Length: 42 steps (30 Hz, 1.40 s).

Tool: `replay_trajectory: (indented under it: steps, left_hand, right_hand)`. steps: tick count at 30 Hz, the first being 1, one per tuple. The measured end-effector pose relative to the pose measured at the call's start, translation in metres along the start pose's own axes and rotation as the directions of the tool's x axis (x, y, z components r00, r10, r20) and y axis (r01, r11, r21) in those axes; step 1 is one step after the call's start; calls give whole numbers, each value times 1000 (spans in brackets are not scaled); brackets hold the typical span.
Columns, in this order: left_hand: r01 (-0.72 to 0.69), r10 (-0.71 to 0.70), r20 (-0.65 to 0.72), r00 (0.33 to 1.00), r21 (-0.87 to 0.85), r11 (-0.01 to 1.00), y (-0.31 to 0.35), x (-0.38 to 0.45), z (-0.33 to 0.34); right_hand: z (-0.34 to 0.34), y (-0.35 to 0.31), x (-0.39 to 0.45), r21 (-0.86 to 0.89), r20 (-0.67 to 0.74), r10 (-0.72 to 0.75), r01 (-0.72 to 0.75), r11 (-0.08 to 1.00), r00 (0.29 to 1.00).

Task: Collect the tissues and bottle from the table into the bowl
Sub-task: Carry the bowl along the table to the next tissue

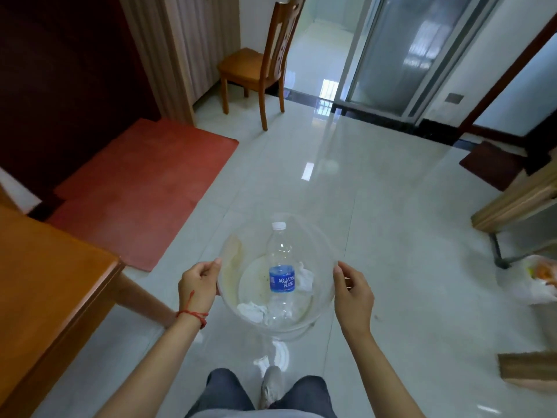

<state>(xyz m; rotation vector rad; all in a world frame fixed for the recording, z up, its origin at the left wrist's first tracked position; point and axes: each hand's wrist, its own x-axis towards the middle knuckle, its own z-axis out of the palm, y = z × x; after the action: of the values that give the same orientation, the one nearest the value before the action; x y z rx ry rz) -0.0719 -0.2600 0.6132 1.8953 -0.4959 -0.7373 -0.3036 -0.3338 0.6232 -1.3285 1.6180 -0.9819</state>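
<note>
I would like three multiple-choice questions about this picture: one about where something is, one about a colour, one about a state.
1. Where is the bottle?
A. On the wooden table
B. Inside the clear bowl
C. On the chair

2. What colour is the bottle's label?
A. Blue
B. Green
C. Yellow

3. How is the bowl held?
A. By the left hand only
B. By the right hand only
C. By both hands, one at each side of the rim

Answers:
1 B: the bottle lies in the bowl with the tissues.
2 A: a blue band wraps the bottle's middle.
3 C: the left hand and right hand grip opposite rims.
</note>
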Motion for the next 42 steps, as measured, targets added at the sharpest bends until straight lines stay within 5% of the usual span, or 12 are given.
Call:
replay_trajectory:
  steps: [13,26,33,42]
  left_hand:
    - [67,-71,-133,989,-34,997,44,182,37]
    - [89,-94,-375,922,-31,996,90,343,0]
    - [176,-227,-537,812,-146,974,88,391,-32]
    - [223,-433,-720,543,-374,900,102,443,-52]
  right_hand:
    - [134,-57,181,-35,153,-31,37,999,988]
    - [314,-144,303,-80,384,-115,156,984,916]
    - [415,-185,342,-80,611,-167,271,959,774]
    - [543,-240,384,-2,853,-225,435,900,471]
